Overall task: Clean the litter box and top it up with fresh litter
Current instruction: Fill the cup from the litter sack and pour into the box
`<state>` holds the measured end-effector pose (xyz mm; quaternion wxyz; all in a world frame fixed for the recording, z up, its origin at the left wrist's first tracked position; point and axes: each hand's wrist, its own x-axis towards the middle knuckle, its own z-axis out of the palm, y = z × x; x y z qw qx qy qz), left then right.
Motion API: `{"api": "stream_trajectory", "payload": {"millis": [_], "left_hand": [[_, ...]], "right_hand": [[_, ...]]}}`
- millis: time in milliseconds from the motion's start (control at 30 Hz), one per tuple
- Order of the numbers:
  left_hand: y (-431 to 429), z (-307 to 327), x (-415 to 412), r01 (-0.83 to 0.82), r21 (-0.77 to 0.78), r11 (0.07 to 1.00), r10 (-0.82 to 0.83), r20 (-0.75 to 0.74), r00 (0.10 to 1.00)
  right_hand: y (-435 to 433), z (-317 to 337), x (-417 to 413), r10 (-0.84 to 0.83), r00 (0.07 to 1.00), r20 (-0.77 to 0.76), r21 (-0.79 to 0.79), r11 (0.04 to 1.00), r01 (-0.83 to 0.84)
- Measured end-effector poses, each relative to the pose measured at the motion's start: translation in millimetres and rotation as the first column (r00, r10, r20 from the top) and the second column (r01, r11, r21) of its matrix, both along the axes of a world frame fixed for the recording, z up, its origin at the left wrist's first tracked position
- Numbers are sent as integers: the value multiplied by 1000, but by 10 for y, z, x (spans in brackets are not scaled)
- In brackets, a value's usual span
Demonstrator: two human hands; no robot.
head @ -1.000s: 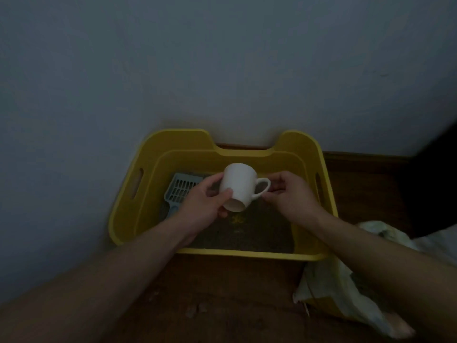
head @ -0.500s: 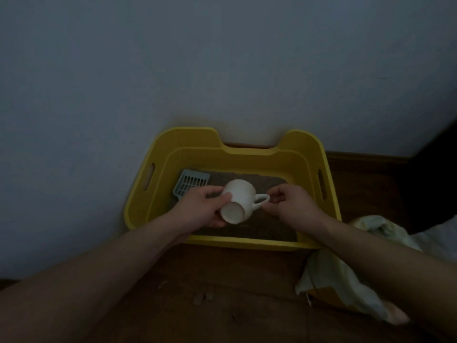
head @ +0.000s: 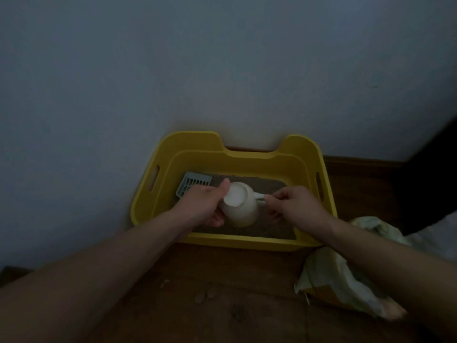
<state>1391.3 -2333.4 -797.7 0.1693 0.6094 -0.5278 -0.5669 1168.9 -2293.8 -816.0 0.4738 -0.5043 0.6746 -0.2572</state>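
In the head view, the white mug [head: 241, 209] has swung from lying on its side to nearly upside down above the grey litter [head: 270, 188] in the yellow litter box [head: 247, 243]. Its base now faces us, our left hand [head: 205, 205] grips its body with the thumb at the base, and our right hand [head: 295, 206] pinches the handle. We judge this the last shake-out of a cupful, so the top-up is under way, with the blue scoop [head: 194, 185] in the far left corner and a crumpled bag [head: 343, 278] on the floor nearby.
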Motion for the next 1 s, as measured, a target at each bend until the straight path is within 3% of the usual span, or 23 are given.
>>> {"api": "stream_trajectory", "payload": {"millis": [133, 333, 633, 767, 1000], "left_hand": [[-22, 61, -6, 13, -45, 999, -12, 19, 1000], [-21, 136, -33, -66, -79, 995, 58, -96, 994], [73, 168, -15, -78, 24, 997, 81, -162, 984], [127, 198, -19, 68, -48, 997, -72, -96, 993], [128, 298, -75, -13, -222, 975, -17, -133, 991]], "right_hand": [[-13, 2, 5, -26, 999, 31, -55, 998, 28], [-91, 81, 15, -78, 988, 136, -131, 987, 96], [12, 173, 47, -136, 982, 132, -126, 980, 153], [101, 241, 48, -92, 987, 129, -150, 982, 111], [75, 386, 4, -100, 982, 157, -254, 957, 138]]}}
